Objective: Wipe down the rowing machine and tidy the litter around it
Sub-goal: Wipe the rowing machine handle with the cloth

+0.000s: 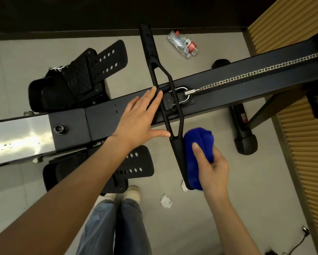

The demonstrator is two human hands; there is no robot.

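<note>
The rowing machine's dark rail (pixel 103 116) crosses the view from lower left to upper right, with a chain (pixel 255 71) running to its black pull handle (pixel 155 57). My left hand (pixel 138 118) hovers flat and open over the rail, fingertips at the handle's middle. My right hand (pixel 212 170) presses a blue cloth (pixel 198 150) against the near grip of the handle. A crushed plastic bottle (pixel 183 43) lies on the floor beyond the rail. Two crumpled white paper scraps (pixel 166 200) (pixel 184 185) lie on the near floor.
Black footplates stand on both sides of the rail (pixel 106 59) (pixel 138 163). The machine's front leg and foot (pixel 244 137) reach the floor at the right. A ribbed wooden wall panel (pixel 305 162) lines the right side. My legs and shoes (pixel 132 194) are below.
</note>
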